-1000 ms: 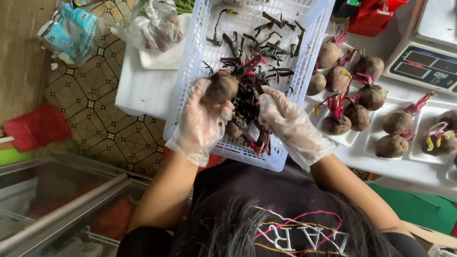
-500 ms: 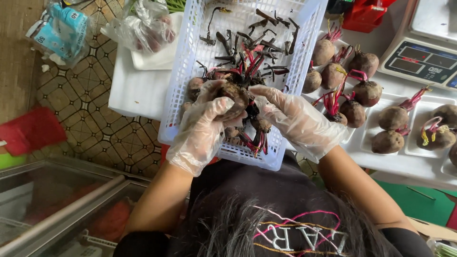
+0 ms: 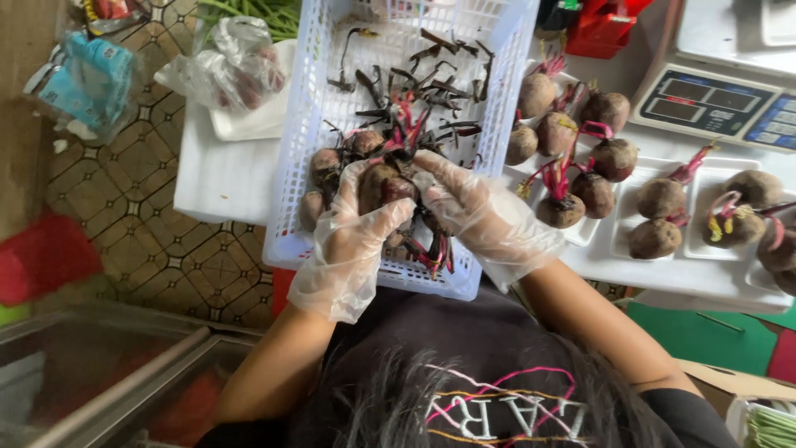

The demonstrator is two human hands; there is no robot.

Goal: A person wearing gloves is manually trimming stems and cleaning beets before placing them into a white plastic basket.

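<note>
— Holding a beet (image 3: pixel 383 187), is that what the left hand (image 3: pixel 352 241) is doing?

— Yes. The gloved fingers are curling around it from below and the left side, gripping it over the near end of the white basket (image 3: pixel 311 99).

— And the right hand (image 3: pixel 477 211)?

— It is also wearing a clear glove. Its fingertips are pressing on the top right of the same beet, so both hands are closing on it. The beet is sitting between them, just above the other beets (image 3: pixel 327 166) lying in the basket.

— What else is lying in there?

— Dark cut stems (image 3: pixel 439 83) are scattering across the far half, and red stalks (image 3: pixel 435 249) are poking out under the right palm.

— What is sitting outside the basket?

— To the right, white trays (image 3: pixel 688 265) are carrying trimmed beets (image 3: pixel 659 199) with pink stalk stubs. Beyond them a scale (image 3: pixel 717 104) is standing at the far right. To the left, a clear bag (image 3: pixel 228 70) is resting on a white block (image 3: pixel 215 178), and a blue packet (image 3: pixel 87 79) is lying on the patterned floor (image 3: pixel 157 249).
</note>
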